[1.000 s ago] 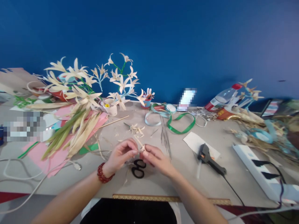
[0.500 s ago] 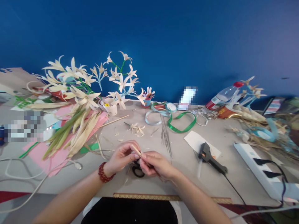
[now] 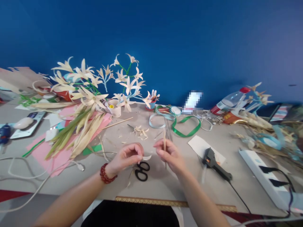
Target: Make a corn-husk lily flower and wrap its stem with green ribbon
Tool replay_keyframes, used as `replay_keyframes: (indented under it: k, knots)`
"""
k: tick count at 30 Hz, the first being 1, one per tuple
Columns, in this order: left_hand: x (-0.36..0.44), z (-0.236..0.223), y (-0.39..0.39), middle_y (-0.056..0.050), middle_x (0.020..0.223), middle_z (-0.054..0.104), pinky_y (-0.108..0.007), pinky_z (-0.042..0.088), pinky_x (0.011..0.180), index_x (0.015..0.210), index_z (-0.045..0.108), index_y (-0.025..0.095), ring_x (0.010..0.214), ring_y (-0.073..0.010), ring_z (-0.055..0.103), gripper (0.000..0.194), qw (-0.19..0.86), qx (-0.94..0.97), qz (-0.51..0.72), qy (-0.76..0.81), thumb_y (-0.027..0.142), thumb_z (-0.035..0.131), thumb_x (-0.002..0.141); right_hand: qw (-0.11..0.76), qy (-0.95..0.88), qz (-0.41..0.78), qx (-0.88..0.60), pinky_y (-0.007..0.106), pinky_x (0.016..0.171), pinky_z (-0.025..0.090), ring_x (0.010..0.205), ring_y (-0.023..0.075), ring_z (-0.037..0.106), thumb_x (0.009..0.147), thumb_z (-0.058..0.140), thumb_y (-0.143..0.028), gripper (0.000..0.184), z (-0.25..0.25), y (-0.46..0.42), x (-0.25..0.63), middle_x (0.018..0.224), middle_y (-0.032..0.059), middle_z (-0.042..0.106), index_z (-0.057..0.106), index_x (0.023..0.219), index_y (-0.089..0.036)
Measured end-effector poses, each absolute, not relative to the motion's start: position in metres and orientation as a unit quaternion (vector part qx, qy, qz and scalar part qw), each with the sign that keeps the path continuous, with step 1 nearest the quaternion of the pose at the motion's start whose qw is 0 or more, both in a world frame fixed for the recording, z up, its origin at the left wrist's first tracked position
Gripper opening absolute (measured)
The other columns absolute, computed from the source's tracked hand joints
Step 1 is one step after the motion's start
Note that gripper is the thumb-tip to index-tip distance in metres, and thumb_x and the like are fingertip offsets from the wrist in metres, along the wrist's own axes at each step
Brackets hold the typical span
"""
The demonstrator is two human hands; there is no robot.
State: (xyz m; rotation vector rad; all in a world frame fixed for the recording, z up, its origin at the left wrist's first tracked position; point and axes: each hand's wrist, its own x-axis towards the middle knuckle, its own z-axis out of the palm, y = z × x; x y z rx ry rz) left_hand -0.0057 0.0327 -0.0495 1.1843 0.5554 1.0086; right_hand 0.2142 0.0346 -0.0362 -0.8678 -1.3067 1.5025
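Between the thumb and fingertips of my left hand (image 3: 130, 156) is a small curved cream petal (image 3: 147, 157). My right hand (image 3: 170, 154), a short way to the right, pinches a thin wooden stick (image 3: 164, 142) that stands nearly upright. A gap separates the two hands. Black-handled scissors (image 3: 142, 171) lie on the table just below the petal; their blades are hard to make out. Beyond my hands rests a small cluster of cream petals (image 3: 141, 131). Thin grey wires (image 3: 169, 132) lie behind my right hand.
A black glue gun (image 3: 216, 164) rests beside white paper (image 3: 194, 143), its cord running toward the front edge. Farther right is a power strip (image 3: 258, 176). Dried husks (image 3: 81, 135) cover pink paper at left. Cream flowers (image 3: 127, 85) stand behind, near a green ribbon (image 3: 187, 134).
My hands have moved apart, the right one going right with the stick, now nearly upright. The curved petal shows at my left fingertips, and the scissors' handles are uncovered. The view has shifted slightly.
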Motion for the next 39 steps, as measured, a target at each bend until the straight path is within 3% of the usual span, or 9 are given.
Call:
replay_keyframes:
  k: [2,5,8,13,17,23,28,32,39]
  knots:
    - [-0.006,-0.048,0.032,-0.001,0.077,0.053,-0.024,0.039,0.061,0.081,0.060,0.015,0.065,-0.0108,0.049,0.014,0.685,0.535,0.419,0.265,0.027,0.067,0.083,0.415,-0.611,0.556,-0.380,0.021,0.051,0.030,0.058,0.0097,0.041,0.079,0.072,-0.040,0.031,-0.030,0.034,0.208,0.071,-0.0025,0.049,0.066,0.100,-0.019]
    - [-0.007,-0.048,0.032,-0.001,0.077,0.052,-0.024,0.038,0.059,0.081,0.059,0.016,0.066,-0.0111,0.048,0.017,0.694,0.533,0.397,0.279,0.029,0.068,0.082,0.348,-0.684,0.517,-0.380,0.022,0.054,0.030,0.058,0.0100,0.040,0.082,0.069,-0.037,0.021,-0.024,0.032,0.203,0.066,-0.0031,0.047,0.066,0.082,-0.017]
    - [-0.007,-0.050,0.033,-0.001,0.077,0.052,-0.024,0.039,0.060,0.081,0.059,0.016,0.065,-0.0112,0.048,0.016,0.687,0.528,0.408,0.287,0.029,0.068,0.082,0.314,-0.684,0.538,-0.381,0.022,0.053,0.030,0.058,0.0098,0.039,0.086,0.063,-0.042,0.028,-0.024,0.033,0.200,0.063,-0.0035,0.046,0.061,0.076,-0.016]
    - [-0.002,-0.054,0.033,-0.001,0.078,0.056,-0.025,0.043,0.066,0.080,0.061,0.016,0.068,-0.0115,0.052,0.011,0.648,0.503,0.490,0.297,0.025,0.067,0.084,0.317,-0.654,0.564,-0.393,0.023,0.052,0.031,0.055,0.0101,0.038,0.099,0.038,-0.049,0.039,-0.032,0.030,0.191,0.065,-0.0034,0.044,0.055,0.083,-0.018]
    - [0.003,-0.056,0.031,0.000,0.080,0.058,-0.024,0.046,0.068,0.080,0.061,0.017,0.070,-0.0116,0.055,0.010,0.641,0.479,0.518,0.304,0.023,0.066,0.085,0.331,-0.718,0.466,-0.398,0.024,0.063,0.035,0.066,0.0134,0.046,0.099,0.039,-0.046,0.036,-0.037,0.022,0.177,0.072,-0.0008,0.051,0.052,0.079,-0.019]
    - [0.006,-0.056,0.029,-0.002,0.083,0.057,-0.025,0.047,0.066,0.082,0.061,0.016,0.071,-0.0126,0.055,0.012,0.657,0.474,0.507,0.293,0.026,0.067,0.084,0.326,-0.717,0.447,-0.424,0.024,0.062,0.033,0.062,0.0126,0.046,0.101,0.034,-0.046,0.045,-0.040,0.019,0.171,0.065,-0.0016,0.049,0.048,0.068,-0.019]
    - [0.005,-0.059,0.029,-0.003,0.084,0.057,-0.025,0.046,0.067,0.079,0.063,0.017,0.074,-0.0135,0.054,0.010,0.640,0.495,0.510,0.292,0.025,0.069,0.082,0.310,-0.662,0.565,-0.383,0.023,0.053,0.029,0.055,0.0103,0.037,0.098,0.034,-0.054,0.053,-0.039,0.021,0.177,0.057,-0.0036,0.039,0.042,0.060,-0.019]
    - [0.003,-0.055,0.029,-0.004,0.082,0.058,-0.028,0.046,0.072,0.078,0.065,0.017,0.078,-0.0161,0.055,0.012,0.614,0.536,0.502,0.288,0.027,0.069,0.082,0.266,-0.520,0.746,-0.320,0.021,0.041,0.016,0.044,0.0063,0.023,0.093,0.043,-0.061,0.054,-0.038,0.020,0.179,0.051,-0.0076,0.031,0.043,0.060,-0.018]
    - [0.000,-0.050,0.031,-0.003,0.079,0.058,-0.027,0.044,0.069,0.078,0.064,0.016,0.075,-0.0149,0.054,0.014,0.608,0.559,0.491,0.276,0.029,0.066,0.085,0.208,-0.338,0.897,-0.196,0.017,0.033,0.007,0.036,0.0033,0.014,0.089,0.055,-0.055,0.050,-0.032,0.019,0.182,0.048,-0.0107,0.028,0.038,0.058,-0.019]
